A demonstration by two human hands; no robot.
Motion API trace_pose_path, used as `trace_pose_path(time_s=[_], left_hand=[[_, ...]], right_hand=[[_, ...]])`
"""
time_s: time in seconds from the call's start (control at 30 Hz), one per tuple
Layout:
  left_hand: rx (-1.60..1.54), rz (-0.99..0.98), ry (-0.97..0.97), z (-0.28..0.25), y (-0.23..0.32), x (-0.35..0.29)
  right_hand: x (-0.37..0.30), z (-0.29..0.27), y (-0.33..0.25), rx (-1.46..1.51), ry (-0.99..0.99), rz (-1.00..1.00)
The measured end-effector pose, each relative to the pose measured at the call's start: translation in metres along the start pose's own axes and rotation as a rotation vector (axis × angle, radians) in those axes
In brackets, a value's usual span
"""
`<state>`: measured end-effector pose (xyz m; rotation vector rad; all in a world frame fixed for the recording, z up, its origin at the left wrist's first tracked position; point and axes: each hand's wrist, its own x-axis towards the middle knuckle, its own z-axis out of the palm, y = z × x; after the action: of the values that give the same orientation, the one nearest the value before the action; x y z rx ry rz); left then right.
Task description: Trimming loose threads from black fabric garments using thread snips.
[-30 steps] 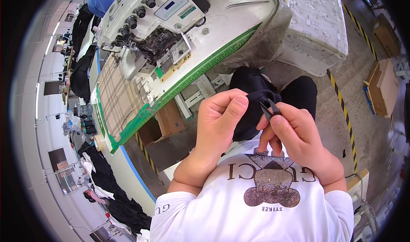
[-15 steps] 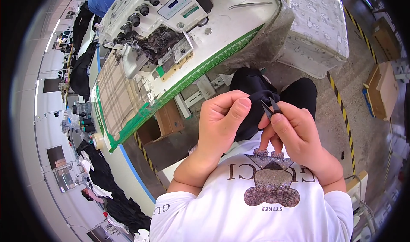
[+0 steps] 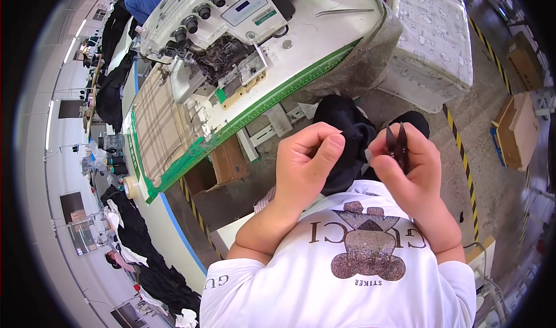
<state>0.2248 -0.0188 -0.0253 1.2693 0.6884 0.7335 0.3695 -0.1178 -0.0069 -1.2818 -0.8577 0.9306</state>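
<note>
My left hand [image 3: 304, 166] is closed, thumb against forefinger, pinching the edge of a black piece of fabric [image 3: 358, 138] above my lap. Opposite it, my right hand [image 3: 412, 174] is wrapped round small dark thread snips [image 3: 397, 141], whose two pointed blades stick up apart from each other. The thumb and forefinger of that hand also come together beside the cloth; whether they grip a bit of it or a thread is too small to tell. Below the hands, the fabric blends with my dark trousers.
Ahead on the left stands a white overlock sewing machine [image 3: 231, 21] on a green-edged table [image 3: 307, 44]. Metal tweezers [image 3: 344, 11] lie on that table. A box wrapped in patterned plastic [image 3: 431, 44] is at the far right, with an open cardboard box [image 3: 517, 128] beyond it.
My right hand has moved slightly right, away from the left hand, and the snips have turned more upright, off the cloth. My left hand stays almost in place.
</note>
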Motion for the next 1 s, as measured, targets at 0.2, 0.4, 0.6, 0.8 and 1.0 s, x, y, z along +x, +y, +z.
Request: trace_pose_path(time_s=[0.2,0.4,0.6,0.8,1.0], left_hand=[[0.089,0.102,-0.047,0.004,0.003,-0.001],[0.139,0.115,-0.074,0.006,0.003,0.0],[-0.011,0.064,-0.068,-0.003,-0.004,-0.001],[-0.001,0.0,-0.04,0.002,-0.001,0.002],[0.041,0.04,-0.073,0.004,-0.002,0.004]], right_hand=[[0.007,0.006,0.003,-0.268,0.125,-0.073],[0.012,0.005,0.012,-0.566,0.121,-0.399],[0.042,-0.04,0.036,-0.859,0.606,-0.251],[0.011,-0.033,0.0,0.156,0.007,0.173],[-0.003,-0.016,-0.019,0.36,-0.266,0.455]])
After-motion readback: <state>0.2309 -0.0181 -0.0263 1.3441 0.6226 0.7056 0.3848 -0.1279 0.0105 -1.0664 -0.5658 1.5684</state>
